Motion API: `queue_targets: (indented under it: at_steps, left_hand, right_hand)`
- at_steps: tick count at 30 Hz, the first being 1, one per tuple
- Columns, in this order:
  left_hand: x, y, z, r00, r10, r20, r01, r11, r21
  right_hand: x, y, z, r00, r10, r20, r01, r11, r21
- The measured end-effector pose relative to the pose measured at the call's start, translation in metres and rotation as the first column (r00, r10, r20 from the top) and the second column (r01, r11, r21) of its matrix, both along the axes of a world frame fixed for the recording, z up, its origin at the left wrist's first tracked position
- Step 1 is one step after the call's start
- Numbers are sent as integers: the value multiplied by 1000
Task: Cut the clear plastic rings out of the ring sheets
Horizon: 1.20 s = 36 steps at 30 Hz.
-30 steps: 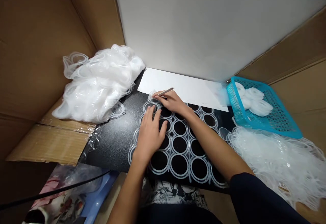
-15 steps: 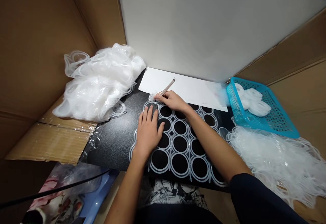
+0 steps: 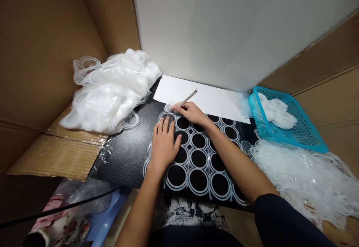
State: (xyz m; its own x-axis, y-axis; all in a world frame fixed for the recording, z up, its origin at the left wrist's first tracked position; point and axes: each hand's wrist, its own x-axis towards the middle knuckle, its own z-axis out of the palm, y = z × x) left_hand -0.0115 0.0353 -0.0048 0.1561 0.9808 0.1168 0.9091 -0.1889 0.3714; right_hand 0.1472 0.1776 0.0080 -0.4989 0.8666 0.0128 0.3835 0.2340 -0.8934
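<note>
A sheet of joined translucent rings [image 3: 198, 180] lies on the black tabletop in front of me. My left hand [image 3: 164, 144] rests flat on its left part, fingers spread, holding nothing. Between the thumb and fingers of my right hand [image 3: 192, 112] is a slim pen-like stick [image 3: 187, 98] with a dark upper end, tilted up to the right. Its lower tip is hidden by the fingers. Just left of these fingertips, at the sheet's far left corner, sits a small clump of clear rings [image 3: 169, 107].
At the left is a heap of bagged white translucent pieces [image 3: 112, 90] by a cardboard flap [image 3: 56, 155]. White paper [image 3: 193, 91] lies along the back wall. At the right stands a blue basket [image 3: 308, 127] with white pieces, and before it a pile of clear rings [image 3: 305, 176].
The stick in my right hand leans further to the right, its upper end lower than before. My left hand stays in place on the sheet.
</note>
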Motion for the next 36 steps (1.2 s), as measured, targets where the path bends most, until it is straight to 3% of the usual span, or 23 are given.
queue_targets:
  at_steps: [7, 15, 21, 24, 27, 30, 36]
  left_hand:
    - [0, 0, 1, 1000, 5, -5, -5, 1000, -5]
    - [0, 0, 0, 1000, 3, -10, -3, 1000, -1]
    - [0, 0, 0, 1000, -2, -28, 2, 1000, -15]
    - [2, -2, 1, 998, -14, -62, 13, 1000, -22]
    - [4, -3, 2, 995, -12, -96, 8, 999, -46]
    - [5, -3, 2, 994, -10, -111, 3, 998, -65]
    - [6, -5, 0, 995, 11, -96, -15, 999, -43]
  right_hand:
    - [6, 4, 2, 998, 61, 28, -61, 998, -14]
    - [2, -4, 5, 998, 24, 62, -29, 997, 76]
    - [0, -5, 0, 991, 33, 128, -62, 971, 230]
    - [-1, -9, -7, 973, 62, 223, -146, 910, 388]
    - [-4, -13, -12, 908, -7, 419, -234, 821, 521]
    - [-12, -7, -11, 865, -114, 489, -233, 771, 592]
    - [-21, 46, 15, 877, -343, 337, 41, 751, 659]
